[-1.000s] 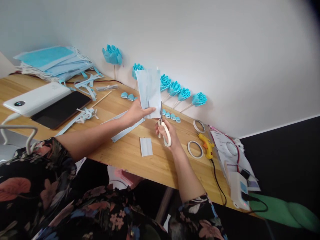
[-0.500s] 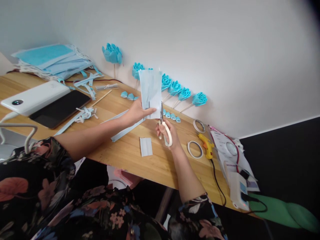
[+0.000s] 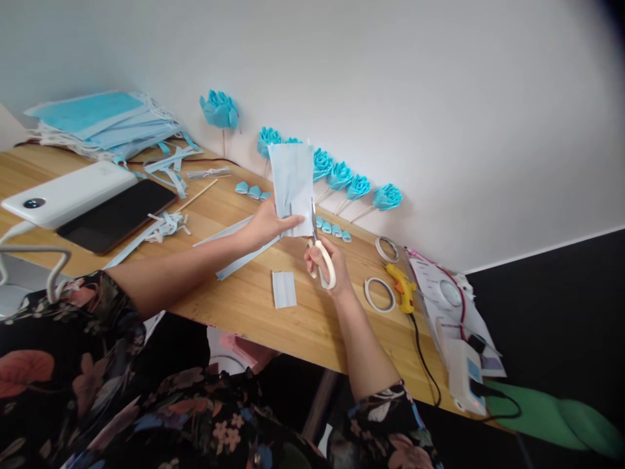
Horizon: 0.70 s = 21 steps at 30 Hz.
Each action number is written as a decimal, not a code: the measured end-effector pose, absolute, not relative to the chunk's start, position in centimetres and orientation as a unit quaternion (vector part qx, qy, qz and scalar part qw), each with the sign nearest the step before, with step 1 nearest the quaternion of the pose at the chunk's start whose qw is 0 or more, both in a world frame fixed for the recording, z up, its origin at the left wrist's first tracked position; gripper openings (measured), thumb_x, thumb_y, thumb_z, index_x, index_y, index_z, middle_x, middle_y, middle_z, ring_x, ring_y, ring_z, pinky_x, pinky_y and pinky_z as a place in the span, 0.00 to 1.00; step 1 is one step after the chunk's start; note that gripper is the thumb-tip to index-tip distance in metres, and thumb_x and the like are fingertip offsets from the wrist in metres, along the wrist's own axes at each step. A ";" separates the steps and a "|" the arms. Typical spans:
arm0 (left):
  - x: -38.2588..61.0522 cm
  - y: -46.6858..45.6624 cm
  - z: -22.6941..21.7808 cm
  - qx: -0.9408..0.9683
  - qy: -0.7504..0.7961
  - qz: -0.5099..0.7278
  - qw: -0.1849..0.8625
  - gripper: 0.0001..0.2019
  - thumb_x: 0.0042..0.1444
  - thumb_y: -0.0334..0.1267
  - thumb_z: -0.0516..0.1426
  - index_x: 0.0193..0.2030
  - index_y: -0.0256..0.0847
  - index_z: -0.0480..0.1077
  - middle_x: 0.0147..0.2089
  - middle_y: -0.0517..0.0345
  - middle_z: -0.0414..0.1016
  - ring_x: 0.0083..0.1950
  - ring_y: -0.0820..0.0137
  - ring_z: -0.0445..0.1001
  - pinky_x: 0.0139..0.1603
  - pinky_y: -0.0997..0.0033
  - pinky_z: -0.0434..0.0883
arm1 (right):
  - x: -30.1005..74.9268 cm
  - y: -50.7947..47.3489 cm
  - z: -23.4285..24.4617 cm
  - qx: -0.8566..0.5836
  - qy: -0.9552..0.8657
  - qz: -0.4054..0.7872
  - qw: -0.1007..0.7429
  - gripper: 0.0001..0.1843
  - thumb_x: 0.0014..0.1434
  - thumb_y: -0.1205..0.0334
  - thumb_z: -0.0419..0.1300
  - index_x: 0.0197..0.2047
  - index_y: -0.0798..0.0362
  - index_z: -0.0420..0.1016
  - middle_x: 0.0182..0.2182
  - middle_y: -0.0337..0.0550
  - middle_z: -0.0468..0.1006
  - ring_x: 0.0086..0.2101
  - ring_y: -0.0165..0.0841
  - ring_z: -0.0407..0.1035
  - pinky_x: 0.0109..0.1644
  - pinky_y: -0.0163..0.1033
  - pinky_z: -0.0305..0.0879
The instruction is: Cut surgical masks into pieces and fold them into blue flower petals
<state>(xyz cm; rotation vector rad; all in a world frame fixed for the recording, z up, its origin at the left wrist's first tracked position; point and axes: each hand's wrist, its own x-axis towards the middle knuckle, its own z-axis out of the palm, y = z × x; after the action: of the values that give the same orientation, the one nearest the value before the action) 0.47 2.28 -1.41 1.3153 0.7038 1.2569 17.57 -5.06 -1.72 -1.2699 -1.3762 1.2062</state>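
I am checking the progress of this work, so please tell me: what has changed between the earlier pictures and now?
The pale blue sheet in the left hand sits slightly lower, so a blue flower shows above its top edge. Nothing was taken or let go: the right hand keeps the scissors. The small pale piece stays on the table.

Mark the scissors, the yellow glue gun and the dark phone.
Scissors (image 3: pixel 329 262): head view, on the white handle.
Yellow glue gun (image 3: pixel 403 287): head view, on its body.
Dark phone (image 3: pixel 117 216): head view, on its screen.
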 end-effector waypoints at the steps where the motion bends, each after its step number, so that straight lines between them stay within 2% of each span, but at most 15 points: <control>1: 0.5 2.3 -1.4 0.558 0.300 0.532 0.562 0.21 0.47 0.42 0.67 0.46 0.34 0.72 0.46 0.45 0.80 0.51 0.54 0.78 0.55 0.50 0.75 | 17.6 -5.1 -1.7 -0.511 -0.554 0.486 0.443 0.30 0.48 0.35 0.67 0.42 0.51 0.73 0.23 0.33 0.69 0.18 0.23 0.60 0.19 0.32 0.54; 13: 0.6 2.0 -1.0 0.532 0.286 0.544 0.582 0.22 0.45 0.42 0.69 0.45 0.35 0.71 0.45 0.45 0.80 0.50 0.55 0.79 0.54 0.51 0.76 | 17.1 -5.3 -1.2 -0.505 -0.522 0.501 0.470 0.27 0.47 0.40 0.69 0.40 0.53 0.73 0.19 0.30 0.68 0.15 0.22 0.58 0.16 0.31 0.51; 21: 0.6 2.2 -1.3 0.543 0.285 0.544 0.573 0.23 0.46 0.44 0.69 0.46 0.35 0.72 0.46 0.44 0.80 0.50 0.54 0.79 0.53 0.51 0.76 | 17.2 -5.1 -2.2 -0.511 -0.522 0.492 0.474 0.23 0.50 0.43 0.68 0.41 0.52 0.74 0.19 0.30 0.67 0.15 0.22 0.57 0.15 0.30 0.50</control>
<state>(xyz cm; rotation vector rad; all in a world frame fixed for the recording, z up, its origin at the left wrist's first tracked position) 0.61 2.22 -1.34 1.2726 0.6678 1.2761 17.24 -5.13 -2.18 -1.2498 -1.2762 1.2031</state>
